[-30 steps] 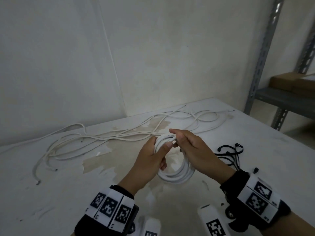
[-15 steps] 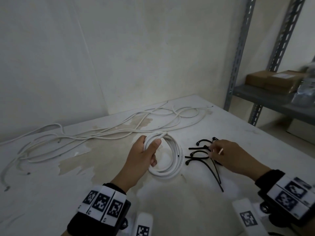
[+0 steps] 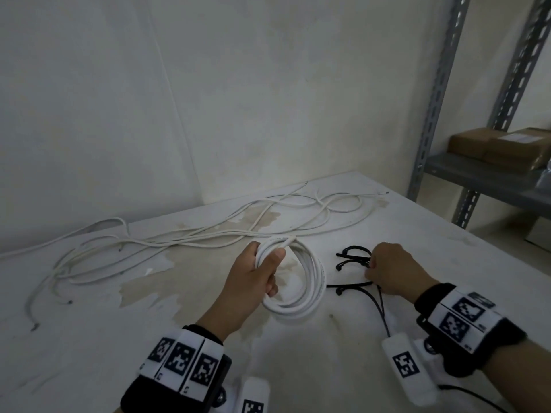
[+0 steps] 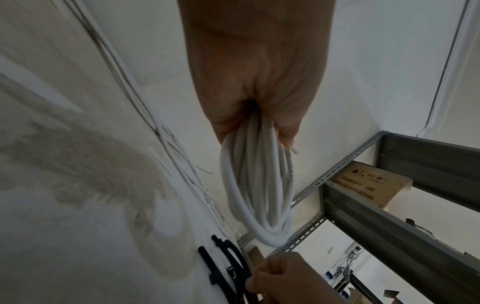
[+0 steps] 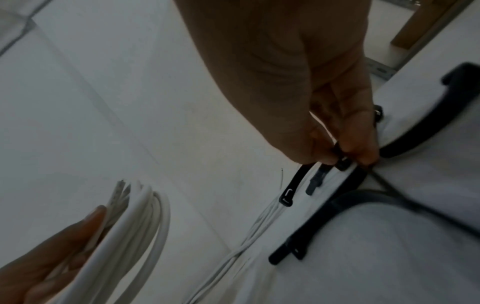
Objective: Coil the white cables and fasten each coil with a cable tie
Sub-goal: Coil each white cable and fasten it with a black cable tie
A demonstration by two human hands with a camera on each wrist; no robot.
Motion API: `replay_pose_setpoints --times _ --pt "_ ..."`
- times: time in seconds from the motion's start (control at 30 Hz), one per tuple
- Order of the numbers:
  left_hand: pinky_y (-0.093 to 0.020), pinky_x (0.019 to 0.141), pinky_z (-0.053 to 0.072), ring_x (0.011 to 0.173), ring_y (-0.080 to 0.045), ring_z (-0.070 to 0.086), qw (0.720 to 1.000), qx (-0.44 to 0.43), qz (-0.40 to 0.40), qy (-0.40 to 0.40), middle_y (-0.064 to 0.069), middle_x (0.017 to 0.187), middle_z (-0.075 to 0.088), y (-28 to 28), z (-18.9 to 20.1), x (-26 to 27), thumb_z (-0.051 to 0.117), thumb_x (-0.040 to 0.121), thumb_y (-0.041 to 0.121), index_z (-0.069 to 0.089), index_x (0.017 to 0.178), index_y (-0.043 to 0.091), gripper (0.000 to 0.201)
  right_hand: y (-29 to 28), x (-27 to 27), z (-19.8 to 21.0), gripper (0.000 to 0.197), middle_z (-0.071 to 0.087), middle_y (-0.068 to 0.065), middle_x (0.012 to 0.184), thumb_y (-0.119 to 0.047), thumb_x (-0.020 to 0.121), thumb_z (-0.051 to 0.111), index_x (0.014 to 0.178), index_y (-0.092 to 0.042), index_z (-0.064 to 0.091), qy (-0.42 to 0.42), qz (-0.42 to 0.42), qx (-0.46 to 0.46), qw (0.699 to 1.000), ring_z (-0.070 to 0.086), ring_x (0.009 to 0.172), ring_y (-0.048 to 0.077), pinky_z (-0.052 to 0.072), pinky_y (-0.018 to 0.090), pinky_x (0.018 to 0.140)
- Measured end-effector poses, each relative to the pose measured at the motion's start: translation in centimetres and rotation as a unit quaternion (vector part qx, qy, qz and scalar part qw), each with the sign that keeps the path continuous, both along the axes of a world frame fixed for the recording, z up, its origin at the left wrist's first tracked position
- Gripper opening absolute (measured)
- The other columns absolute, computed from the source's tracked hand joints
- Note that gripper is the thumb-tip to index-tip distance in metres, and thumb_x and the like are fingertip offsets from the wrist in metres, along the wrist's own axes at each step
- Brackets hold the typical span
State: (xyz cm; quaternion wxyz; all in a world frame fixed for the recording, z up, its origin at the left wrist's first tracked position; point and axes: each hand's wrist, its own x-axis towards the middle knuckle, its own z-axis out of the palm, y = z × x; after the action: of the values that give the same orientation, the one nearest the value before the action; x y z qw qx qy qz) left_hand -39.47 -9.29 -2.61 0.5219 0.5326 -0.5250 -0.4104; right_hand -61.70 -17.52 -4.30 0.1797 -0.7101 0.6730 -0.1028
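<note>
My left hand [image 3: 262,272] grips a coil of white cable [image 3: 310,290] at its top, thumb over the strands; the coil [image 4: 257,191] hangs from the fist in the left wrist view. Just right of the coil lie several black cable ties [image 3: 351,257] on the white table [image 3: 447,263]. My right hand [image 3: 384,269] is down on them, and in the right wrist view its fingertips [image 5: 348,152] pinch one black cable tie [image 5: 293,185]. Loose white cables [image 3: 185,236] lie uncoiled across the back of the table.
A grey metal shelf rack [image 3: 432,114] stands to the right of the table, with cardboard boxes [image 3: 501,147] on its shelf. The wall runs close behind the table. A brownish stain [image 3: 190,272] marks the tabletop left of the coil.
My right hand let go of the coil, moved right to the black cable ties and now pinches one. The left hand kept hold of the coil.
</note>
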Motion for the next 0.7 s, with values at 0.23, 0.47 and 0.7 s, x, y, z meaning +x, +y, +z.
replay_pose_setpoints --times 0.23,0.47,0.7 --pt "-0.029 0.051 0.039 0.041 -0.008 0.037 1.0 0.0 0.02 0.009 0.009 0.046 0.039 0.3 0.1 1.7 0.054 0.091 0.023 0.049 0.085 0.007 0.018 1.7 1.4 2.6 0.008 0.06 0.008 0.08 -0.01 0.082 0.063 0.078 -0.007 0.057 -0.153 0.013 -0.12 0.981 0.055 0.064 0.016 0.042 0.021 0.057" --pt "-0.029 0.05 0.039 0.04 -0.007 0.039 0.997 -0.021 0.073 0.002 0.011 0.043 0.043 1.4 0.5 3.9 0.053 0.092 0.022 0.051 0.08 0.016 0.014 6.6 8.4 5.1 0.016 0.059 -0.005 0.052 -0.01 0.081 0.067 0.072 -0.022 0.062 -0.362 0.136 -0.039 0.921 0.059 0.043 0.011 0.047 0.02 0.044" --pt "-0.02 0.045 0.041 0.041 -0.005 0.044 0.986 -0.069 0.149 -0.041 0.006 0.052 0.049 2.9 0.1 7.0 0.055 0.09 0.026 0.053 0.085 0.015 0.012 7.5 14.3 4.3 0.015 0.056 0.006 0.05 -0.001 0.077 0.061 0.082 -0.009 0.05 -0.373 0.114 0.019 0.92 0.049 0.03 0.008 0.038 0.019 0.035"
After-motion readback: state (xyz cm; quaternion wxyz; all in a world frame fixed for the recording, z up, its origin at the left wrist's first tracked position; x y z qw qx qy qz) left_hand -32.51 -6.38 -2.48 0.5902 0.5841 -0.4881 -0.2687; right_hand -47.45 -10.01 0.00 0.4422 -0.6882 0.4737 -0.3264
